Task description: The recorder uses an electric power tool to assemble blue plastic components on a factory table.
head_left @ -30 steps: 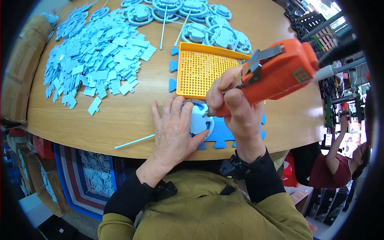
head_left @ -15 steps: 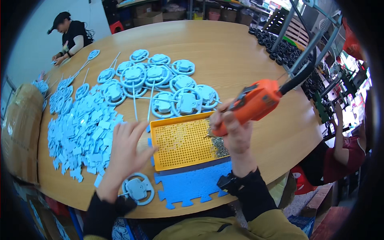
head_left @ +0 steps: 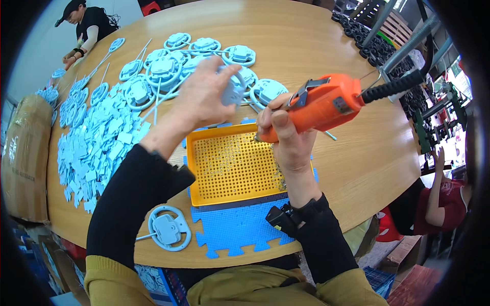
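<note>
In my right hand (head_left: 291, 137) is an orange electric screwdriver (head_left: 326, 104), gripped over a yellow perforated tray (head_left: 199, 199), its tip pointing left. Small metal screws (head_left: 279, 178) lie in the tray, partly behind my right wrist. My left hand (head_left: 204, 94) reaches beyond the tray, its fingers closed at the edge of a light-blue toy steering wheel (head_left: 234, 92), which is blurred. More such wheels (head_left: 162, 71) with thin rods lie around and behind it, some stacked. One separate wheel (head_left: 169, 229) rests near the table's front edge.
A blue foam mat (head_left: 240, 229) lies under the tray. Left of it is a heap of flat light-blue pieces (head_left: 102, 153). A wrapped carton (head_left: 25, 163) stands at the left edge. Black round parts (head_left: 372, 56) and a metal stand are at right. Two other people work nearby.
My left hand has moved forward and right, from the tray's left side to the wheels, and closed on one. The screwdriver stays in my right hand. The view has shifted slightly.
</note>
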The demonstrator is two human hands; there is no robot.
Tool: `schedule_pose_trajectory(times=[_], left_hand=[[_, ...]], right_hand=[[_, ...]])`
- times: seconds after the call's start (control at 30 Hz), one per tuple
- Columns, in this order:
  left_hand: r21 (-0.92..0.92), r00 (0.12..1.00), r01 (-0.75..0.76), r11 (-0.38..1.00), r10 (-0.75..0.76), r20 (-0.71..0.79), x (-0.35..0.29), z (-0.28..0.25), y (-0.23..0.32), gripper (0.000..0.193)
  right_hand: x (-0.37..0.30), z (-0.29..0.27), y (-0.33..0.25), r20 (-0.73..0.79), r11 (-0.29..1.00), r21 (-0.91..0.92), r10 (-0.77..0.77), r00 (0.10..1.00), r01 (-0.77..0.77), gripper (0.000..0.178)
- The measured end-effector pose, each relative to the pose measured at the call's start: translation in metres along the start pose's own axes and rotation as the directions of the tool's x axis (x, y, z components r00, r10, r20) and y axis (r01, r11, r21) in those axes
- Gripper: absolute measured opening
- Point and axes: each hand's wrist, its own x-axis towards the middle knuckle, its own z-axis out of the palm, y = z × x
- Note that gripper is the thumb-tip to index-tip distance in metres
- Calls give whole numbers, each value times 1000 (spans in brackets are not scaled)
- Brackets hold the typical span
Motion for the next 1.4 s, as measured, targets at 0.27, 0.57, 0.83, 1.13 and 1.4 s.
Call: schedule_pose_trajectory(times=[0.27, 0.57, 0.83, 1.13, 1.4], left_hand=[[-381, 975, 195, 904, -138, 172, -130, -117, 59, 69], [-339, 935, 300, 892, -205, 290, -212, -66, 122, 68], [-209, 940, 298, 931, -247, 235, -223, -76, 132, 71], [-190, 929, 368, 910, -350, 124, -211, -45, 145, 66], [-189, 927, 373, 908, -355, 123, -213, -42, 144, 63]], right_hand=[[2, 0, 6, -14, 990, -139, 12, 1000, -14, 33], [3, 6, 11, -47, 995, -100, -32, 998, 28, 31], [0, 10, 3, -28, 992, -116, -56, 998, 52, 36], [-45, 37, -70, 138, 999, -27, 33, 990, -29, 46], [-108, 46, -61, 276, 957, -113, 287, 917, -266, 51]])
